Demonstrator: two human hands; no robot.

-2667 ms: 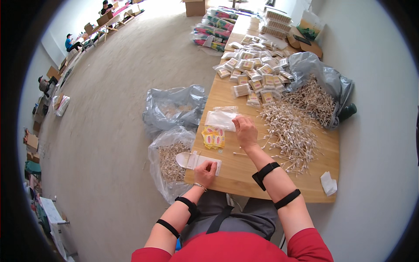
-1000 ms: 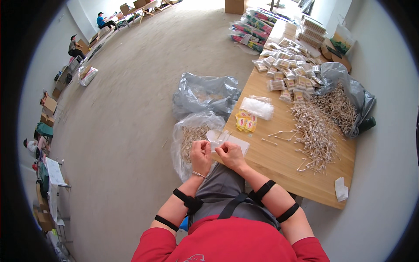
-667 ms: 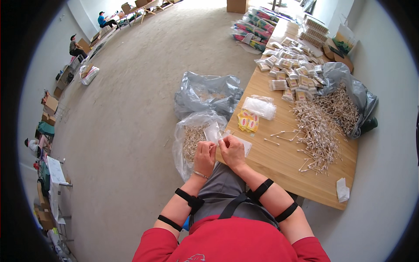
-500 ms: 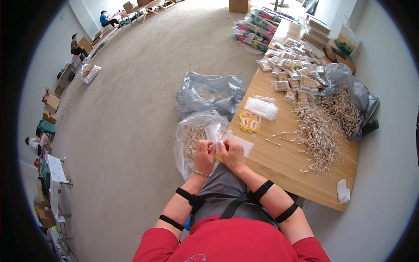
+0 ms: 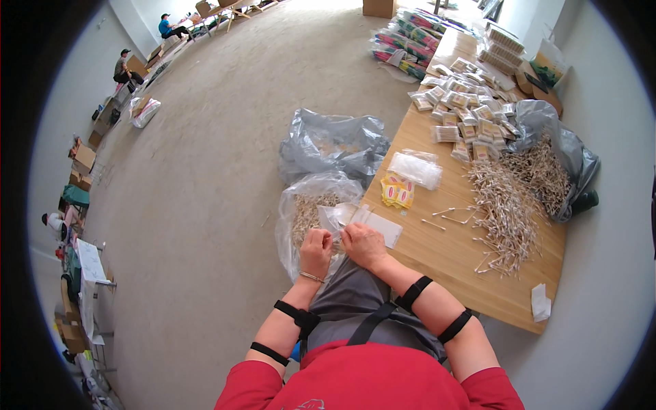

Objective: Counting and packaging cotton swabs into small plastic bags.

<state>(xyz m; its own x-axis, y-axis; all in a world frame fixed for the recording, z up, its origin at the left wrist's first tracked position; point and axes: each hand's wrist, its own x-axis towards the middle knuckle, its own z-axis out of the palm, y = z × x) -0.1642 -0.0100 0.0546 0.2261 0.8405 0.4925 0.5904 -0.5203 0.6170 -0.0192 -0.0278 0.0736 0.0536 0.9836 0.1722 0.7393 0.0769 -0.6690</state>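
Observation:
A small clear plastic bag [image 5: 333, 214] is between my hands at the table's near left corner. My left hand [image 5: 316, 254] is closed in a pinch at the bag's near edge. My right hand [image 5: 364, 244] grips the same bag with thumb and fingers pressed together. What the bag holds, if anything, I cannot make out. Beside my right hand a white card [image 5: 384, 229] lies at the table edge. Just beyond are yellow printed cards [image 5: 397, 190] and a stack of clear empty-looking bags [image 5: 415, 169].
On the wooden table [image 5: 454, 266] are loose cotton swabs [image 5: 504, 219], a grey sack [image 5: 574, 164] spilling more, and filled packets [image 5: 471, 113]. Floor sacks [image 5: 333, 147] stand left of the table, one clear sack [image 5: 290, 212] holding swabs. Seated people [image 5: 125, 70] are far left.
My hands have drawn slightly apart and the small bag's visible part has opened out wider beyond them. The whole view has shifted a little.

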